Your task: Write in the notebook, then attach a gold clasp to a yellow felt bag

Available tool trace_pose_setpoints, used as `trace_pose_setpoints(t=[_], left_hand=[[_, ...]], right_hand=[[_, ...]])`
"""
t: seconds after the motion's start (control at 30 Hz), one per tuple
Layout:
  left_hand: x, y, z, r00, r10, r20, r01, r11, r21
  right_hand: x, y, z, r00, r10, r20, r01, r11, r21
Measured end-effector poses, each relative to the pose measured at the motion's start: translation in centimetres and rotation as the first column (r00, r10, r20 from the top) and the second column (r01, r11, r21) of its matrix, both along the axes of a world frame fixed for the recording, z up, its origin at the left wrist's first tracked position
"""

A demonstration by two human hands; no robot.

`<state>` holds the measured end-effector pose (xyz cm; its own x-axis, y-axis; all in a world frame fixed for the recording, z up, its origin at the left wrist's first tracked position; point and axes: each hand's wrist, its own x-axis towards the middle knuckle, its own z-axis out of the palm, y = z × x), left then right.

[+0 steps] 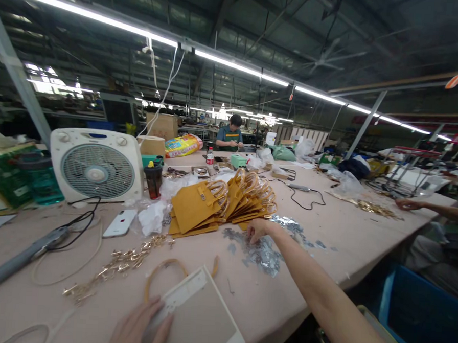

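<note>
My left hand [140,326] lies on a flat beige bag panel [202,313] with pale edges, its thumb and fingers apart near small marks by the panel's upper left edge. A curved yellow handle [166,263] sticks out past the panel's far edge. My right hand [258,229] reaches forward into a loose pile of small silver metal pieces [265,258], fingers bent down and drawn together. Whatever is between those fingertips is hidden. Just behind lies a row of mustard-yellow bags [194,205] with wrapped handles.
Gold-coloured metal fasteners [126,258] lie scattered on the left, near a white phone [120,223] and a grey corded tool [24,260]. A box fan [97,167] stands behind. Another person's hand [407,204] is at the right; a person [231,136] sits across. A blue bin [421,314] stands below the table edge.
</note>
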<state>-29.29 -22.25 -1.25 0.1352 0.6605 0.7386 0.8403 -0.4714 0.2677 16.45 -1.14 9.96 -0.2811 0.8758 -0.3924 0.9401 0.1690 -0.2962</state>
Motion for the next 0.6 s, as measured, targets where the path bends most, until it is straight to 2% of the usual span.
trace_pose_setpoints(t=[0.23, 0.37, 0.5, 0.6], left_hand=[[1.3, -1.5, 1.8, 0.991, 0.071, 0.116, -0.059, 0.993, -0.105], [1.7, -2.8, 3.0, 0.983, 0.056, 0.175, -0.03, 0.988, -0.149], [2.0, -4.1, 4.5, 0.968, 0.078, 0.241, -0.017, 0.969, -0.246], [2.1, -4.4, 5.2, 0.958, 0.081, 0.275, -0.002, 0.961, -0.276]], right_hand=[[1.4, 0.9, -1.1, 0.982, -0.043, -0.186, 0.031, 0.997, -0.069], [1.3, -0.4, -1.3, 0.953, -0.05, -0.3, 0.021, 0.995, -0.098], [0.8, -1.7, -2.1, 0.904, -0.049, -0.424, 0.0, 0.993, -0.115], [0.9, -1.9, -2.7, 0.851, -0.122, -0.51, 0.062, 0.989, -0.132]])
